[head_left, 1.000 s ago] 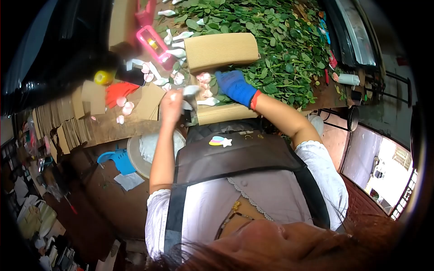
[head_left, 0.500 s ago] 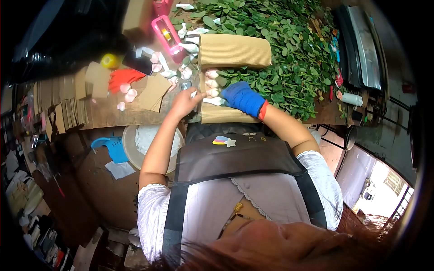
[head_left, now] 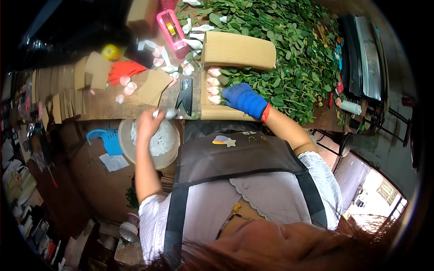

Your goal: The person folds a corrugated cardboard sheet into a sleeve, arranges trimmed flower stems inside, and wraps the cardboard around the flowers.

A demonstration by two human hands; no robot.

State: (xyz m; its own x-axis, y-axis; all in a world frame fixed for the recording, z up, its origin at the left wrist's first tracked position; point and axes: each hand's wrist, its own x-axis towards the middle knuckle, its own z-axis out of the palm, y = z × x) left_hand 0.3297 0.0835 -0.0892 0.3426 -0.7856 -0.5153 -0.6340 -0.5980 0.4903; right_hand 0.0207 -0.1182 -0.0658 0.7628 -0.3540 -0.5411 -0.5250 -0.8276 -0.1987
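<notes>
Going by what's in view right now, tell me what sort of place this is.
Probably a flower-packing workshop: leafy stems heaped on a bench, pink blooms lined up on corrugated cardboard, and a tape dispenser nearby.

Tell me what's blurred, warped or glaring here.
Head view: the bare left hand and the white thing it holds are blurred, while the blue glove looks sharper; head view: fisheye warping, black corners; head view: glare washes out the opening at lower right.
</notes>
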